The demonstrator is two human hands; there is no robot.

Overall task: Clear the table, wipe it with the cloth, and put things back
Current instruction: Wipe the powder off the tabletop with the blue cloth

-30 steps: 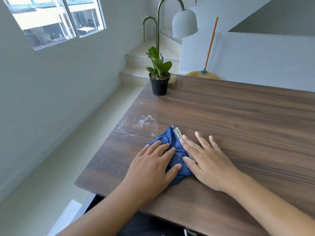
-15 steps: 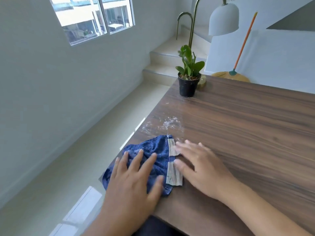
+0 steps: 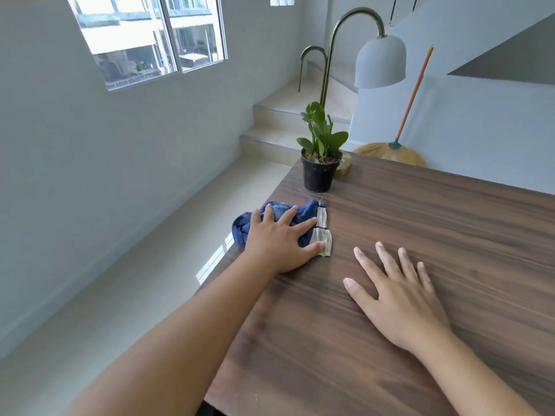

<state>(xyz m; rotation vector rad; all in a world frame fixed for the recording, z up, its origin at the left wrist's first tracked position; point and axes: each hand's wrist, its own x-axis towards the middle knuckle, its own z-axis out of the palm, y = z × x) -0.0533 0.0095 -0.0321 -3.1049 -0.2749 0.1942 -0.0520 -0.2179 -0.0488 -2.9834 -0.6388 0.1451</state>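
A crumpled blue cloth (image 3: 301,213) with a pale striped hem lies at the left edge of the dark wooden table (image 3: 435,235). My left hand (image 3: 280,240) presses flat on top of it, fingers spread, and part of the cloth hangs over the table edge. My right hand (image 3: 399,292) rests flat on the bare wood to the right, apart from the cloth, holding nothing. A small green plant in a black pot (image 3: 319,172) stands at the far left corner, just beyond the cloth.
A gold lamp base (image 3: 344,167) sits behind the pot, with its curved stem and white shade (image 3: 380,63) above. A broom (image 3: 399,145) leans on the wall past the table. Stairs and pale floor lie to the left.
My left hand has pushed the cloth away toward the plant, over the white powdery patch. My right hand has come off the cloth and now lies on the bare wood.
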